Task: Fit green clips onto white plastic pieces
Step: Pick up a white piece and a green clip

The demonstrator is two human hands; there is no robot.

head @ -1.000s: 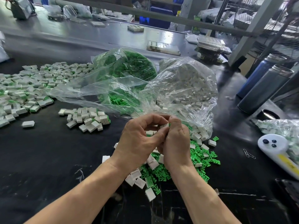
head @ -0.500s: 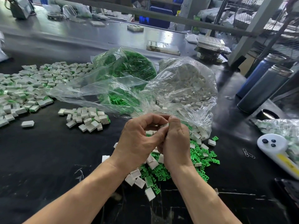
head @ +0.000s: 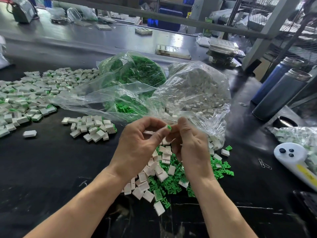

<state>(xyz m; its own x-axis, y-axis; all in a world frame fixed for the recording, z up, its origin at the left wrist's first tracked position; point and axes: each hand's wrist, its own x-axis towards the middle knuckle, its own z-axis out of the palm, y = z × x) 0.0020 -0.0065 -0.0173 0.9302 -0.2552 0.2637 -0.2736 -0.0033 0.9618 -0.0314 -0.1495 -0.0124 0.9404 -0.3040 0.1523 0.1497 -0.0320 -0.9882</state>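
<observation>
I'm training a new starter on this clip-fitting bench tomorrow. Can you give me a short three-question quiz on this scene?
1. True or false: the left hand and right hand are held together above the loose pile of green clips and white pieces.
2. Which clear bag lies further to the person's right: A) the bag of green clips, or B) the bag of white pieces?
3. What colour shows at the tip of the small part pinched between the fingertips?

Key: 1 true; 2 B; 3 green.
</observation>
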